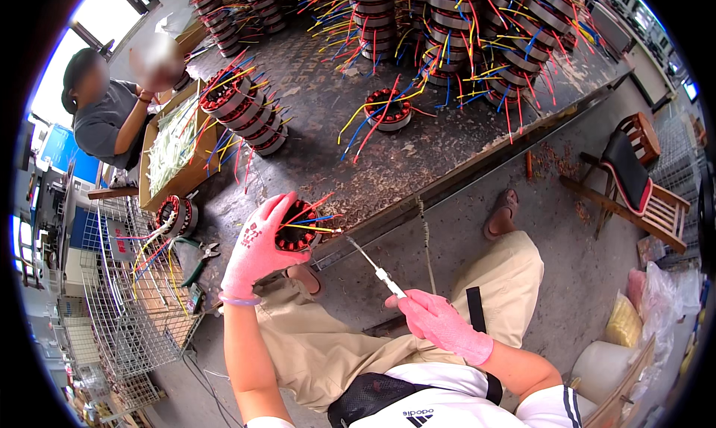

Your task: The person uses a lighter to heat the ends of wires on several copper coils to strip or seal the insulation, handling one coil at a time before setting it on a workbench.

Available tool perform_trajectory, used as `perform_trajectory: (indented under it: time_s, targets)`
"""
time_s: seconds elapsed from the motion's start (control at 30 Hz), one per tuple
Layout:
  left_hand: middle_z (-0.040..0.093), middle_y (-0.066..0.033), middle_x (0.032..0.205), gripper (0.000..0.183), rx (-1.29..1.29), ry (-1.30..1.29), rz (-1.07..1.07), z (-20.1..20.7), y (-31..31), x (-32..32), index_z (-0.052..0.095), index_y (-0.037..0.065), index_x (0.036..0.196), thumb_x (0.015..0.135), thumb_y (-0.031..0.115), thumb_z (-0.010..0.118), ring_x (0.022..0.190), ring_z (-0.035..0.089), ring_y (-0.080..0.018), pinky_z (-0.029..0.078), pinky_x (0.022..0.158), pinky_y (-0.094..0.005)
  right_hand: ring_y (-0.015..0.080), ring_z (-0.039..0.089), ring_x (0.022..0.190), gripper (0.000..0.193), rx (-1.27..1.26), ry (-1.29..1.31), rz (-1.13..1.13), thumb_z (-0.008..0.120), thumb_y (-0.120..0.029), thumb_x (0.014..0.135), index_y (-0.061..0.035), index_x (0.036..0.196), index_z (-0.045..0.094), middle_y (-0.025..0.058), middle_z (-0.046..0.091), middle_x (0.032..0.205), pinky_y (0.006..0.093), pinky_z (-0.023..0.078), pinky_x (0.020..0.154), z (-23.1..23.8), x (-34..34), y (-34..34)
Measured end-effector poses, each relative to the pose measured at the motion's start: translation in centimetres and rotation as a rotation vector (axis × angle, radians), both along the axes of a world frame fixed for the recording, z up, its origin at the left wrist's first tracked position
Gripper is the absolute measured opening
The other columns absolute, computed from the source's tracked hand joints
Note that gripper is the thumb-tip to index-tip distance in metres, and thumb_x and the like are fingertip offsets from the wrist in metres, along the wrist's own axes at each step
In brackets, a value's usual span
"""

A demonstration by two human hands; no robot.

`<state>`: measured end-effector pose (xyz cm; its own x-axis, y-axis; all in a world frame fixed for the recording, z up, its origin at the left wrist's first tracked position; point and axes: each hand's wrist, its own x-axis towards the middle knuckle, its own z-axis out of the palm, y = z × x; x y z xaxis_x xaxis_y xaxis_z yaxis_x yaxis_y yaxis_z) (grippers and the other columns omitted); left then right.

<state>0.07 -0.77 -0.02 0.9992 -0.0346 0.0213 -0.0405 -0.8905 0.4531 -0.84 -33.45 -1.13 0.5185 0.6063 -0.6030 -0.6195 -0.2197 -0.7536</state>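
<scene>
My left hand (253, 241), in a pink glove, grips a motor stator (304, 241) by its side at the table's near edge. Red, yellow and blue wires stick out of the stator toward the right. In my right hand (447, 327), also gloved in pink, is a slim white-handled tool (386, 280) with a thin metal shaft. Its tip points up and left, close to the wire ends; whether they touch I cannot tell. Another stator (175, 215) with wires lies left of my left hand, beside green-handled pliers (195, 267).
Stator stacks (250, 114) with loose wires stand on the dark table (321, 137), more at the back. One single stator (388, 111) sits mid-table. A cardboard box (205, 148) holds pale thin tubes. A co-worker (112, 114) sits far left. Wire baskets (134, 286) are left, a wooden chair (634, 178) right.
</scene>
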Motion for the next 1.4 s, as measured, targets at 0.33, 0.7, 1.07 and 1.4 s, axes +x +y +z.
perform_trajectory:
  time_s: [0.33,0.7,1.07,1.4]
  targets:
    - [0.049,-0.0171,0.140,0.100,-0.004,0.005,0.003,-0.05,0.02,-0.10,0.045,0.005,0.144,0.054,0.015,0.088,0.127,0.051,-0.0365,0.042,0.108,-0.0410,0.0037,0.036,0.048,0.033,-0.004,-0.019,0.017,0.048,-0.029,0.104,-0.0044,0.121,0.063,-0.0033,0.044,0.058,0.0225,0.027,0.045,0.01,0.03,-0.01]
    - [0.049,-0.0173,0.140,0.100,-0.015,0.006,0.006,-0.11,-0.02,-0.11,0.044,0.005,0.145,0.054,0.014,0.087,0.128,0.050,-0.0363,0.041,0.108,-0.0411,0.0063,0.044,0.056,0.031,0.005,-0.020,0.029,0.047,-0.026,0.104,-0.0026,0.117,0.064,-0.0014,0.046,0.063,0.0250,0.036,0.052,0.11,0.14,-0.10]
    - [0.049,-0.0174,0.139,0.100,-0.010,0.002,-0.004,-0.11,-0.03,-0.09,0.044,0.005,0.145,0.055,0.014,0.086,0.128,0.050,-0.0368,0.041,0.108,-0.0411,0.0053,0.041,0.053,0.032,-0.010,0.000,0.017,0.047,-0.027,0.104,-0.0025,0.118,0.064,-0.0026,0.046,0.061,0.0236,0.033,0.049,0.05,0.15,-0.21]
    - [0.049,-0.0178,0.139,0.099,-0.007,0.003,-0.001,-0.15,-0.02,-0.10,0.044,0.005,0.144,0.055,0.014,0.086,0.128,0.050,-0.0365,0.041,0.109,-0.0413,0.0073,0.045,0.056,0.031,0.026,-0.024,0.022,0.047,-0.026,0.104,-0.0026,0.116,0.064,-0.0005,0.048,0.064,0.0265,0.037,0.052,-0.25,-0.06,-0.27]
